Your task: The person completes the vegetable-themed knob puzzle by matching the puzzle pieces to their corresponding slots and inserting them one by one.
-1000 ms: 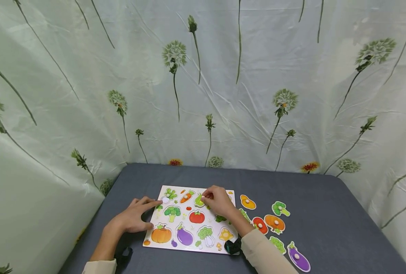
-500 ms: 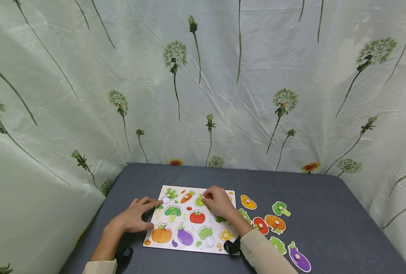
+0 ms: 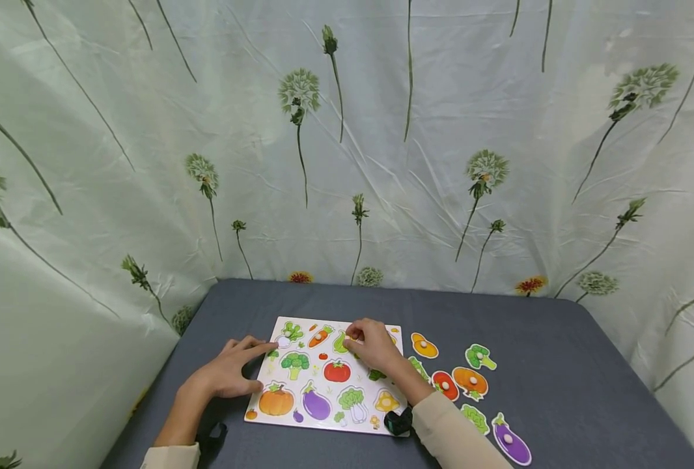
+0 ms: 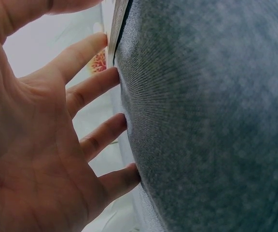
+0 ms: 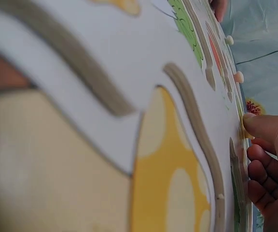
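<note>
My right hand [image 3: 373, 344] is over the far part of a white vegetable puzzle board [image 3: 314, 420], thumb and index fingertip around the knob of a green gourd puzzle piece [image 3: 339, 344]. Its thumb and curled fingers [image 5: 269, 169] show at the edge of the right wrist view. My left hand [image 3: 230, 370] rests at the board's left edge, index finger stretched to the turnip piece [image 3: 290, 333] and thumb on the rim. The left wrist view shows that hand's spread fingers [image 4: 98, 89]. Next to the gourd lies a carrot piece [image 3: 320, 337] with its knob up.
Right of the board lie loose knobbed pieces: a potato-like orange one [image 3: 424, 346], broccoli [image 3: 480, 357], tomato [image 3: 444, 385], pumpkin [image 3: 470, 383], lettuce [image 3: 474, 419] and eggplant [image 3: 511, 440]. A dark grey cloth [image 3: 581, 384] covers the table. A flowered curtain [image 3: 347, 163] hangs behind.
The gourd piece, askew a second ago with its white edge showing, now lies in line with its outline on the board. The right fingertips have loosened slightly; the left hand stays put.
</note>
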A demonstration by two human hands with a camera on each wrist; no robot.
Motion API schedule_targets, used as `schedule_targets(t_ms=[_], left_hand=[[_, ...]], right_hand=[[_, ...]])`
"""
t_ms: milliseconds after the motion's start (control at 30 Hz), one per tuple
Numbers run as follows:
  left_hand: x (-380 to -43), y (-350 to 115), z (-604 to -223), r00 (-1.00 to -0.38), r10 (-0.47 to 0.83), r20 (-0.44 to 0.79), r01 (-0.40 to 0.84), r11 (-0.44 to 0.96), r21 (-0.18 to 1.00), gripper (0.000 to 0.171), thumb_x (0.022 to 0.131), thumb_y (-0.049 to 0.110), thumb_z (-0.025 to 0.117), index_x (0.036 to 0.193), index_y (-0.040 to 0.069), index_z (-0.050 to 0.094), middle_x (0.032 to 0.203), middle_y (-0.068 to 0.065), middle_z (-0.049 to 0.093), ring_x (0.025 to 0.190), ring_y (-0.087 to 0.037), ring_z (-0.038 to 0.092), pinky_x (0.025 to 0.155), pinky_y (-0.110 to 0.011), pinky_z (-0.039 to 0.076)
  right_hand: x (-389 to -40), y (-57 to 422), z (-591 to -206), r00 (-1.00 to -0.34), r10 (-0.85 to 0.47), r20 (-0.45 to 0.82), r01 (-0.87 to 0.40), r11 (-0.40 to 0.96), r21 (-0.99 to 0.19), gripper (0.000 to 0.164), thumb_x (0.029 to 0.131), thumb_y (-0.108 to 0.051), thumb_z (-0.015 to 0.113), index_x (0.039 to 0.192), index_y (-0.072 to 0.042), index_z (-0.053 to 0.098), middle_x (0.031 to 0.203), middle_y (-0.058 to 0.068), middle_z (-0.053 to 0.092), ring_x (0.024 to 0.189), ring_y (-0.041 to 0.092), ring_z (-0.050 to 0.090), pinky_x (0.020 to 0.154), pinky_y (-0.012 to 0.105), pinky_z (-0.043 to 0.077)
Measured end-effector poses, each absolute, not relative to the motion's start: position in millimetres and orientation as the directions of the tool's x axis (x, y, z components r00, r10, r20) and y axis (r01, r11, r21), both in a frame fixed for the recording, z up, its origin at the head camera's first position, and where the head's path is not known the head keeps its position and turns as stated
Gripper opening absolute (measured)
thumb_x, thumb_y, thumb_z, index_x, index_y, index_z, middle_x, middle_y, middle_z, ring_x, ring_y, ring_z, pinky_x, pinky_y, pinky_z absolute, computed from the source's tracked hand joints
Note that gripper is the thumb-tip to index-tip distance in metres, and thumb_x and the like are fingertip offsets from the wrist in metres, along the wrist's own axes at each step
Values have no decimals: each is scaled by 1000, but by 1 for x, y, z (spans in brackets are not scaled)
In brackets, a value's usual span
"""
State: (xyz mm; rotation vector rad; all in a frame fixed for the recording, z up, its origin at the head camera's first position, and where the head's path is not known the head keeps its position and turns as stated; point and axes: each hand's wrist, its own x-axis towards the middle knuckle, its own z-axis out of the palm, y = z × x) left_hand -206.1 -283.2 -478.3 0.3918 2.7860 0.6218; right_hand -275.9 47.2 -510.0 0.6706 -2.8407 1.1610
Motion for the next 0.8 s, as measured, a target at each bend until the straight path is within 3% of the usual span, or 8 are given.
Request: schedule_targets(t_ms=[400,800], left_hand=[[-207,-282,-477,-932,309,-189,204,880,430,79,76,31,83,150,27,55,146,-8,51,124,-33,42,99,-69,41],[-205,-283,-477,-931,313,-185,201,868,454,79,75,31,82,150,25,55,146,-8,50,127,-36,42,98,-70,40]], right_hand=[[-273,58,-498,-886,-411,213,-438,594,-675,16,94,-16,76,108,-8,77,90,-1,66,79,10,56,70,25,48],[-268,92,-477,-897,-359,257,-435,617,-656,13,96,-17,73,106,-10,78,95,-2,72,84,10,62,77,29,50]])
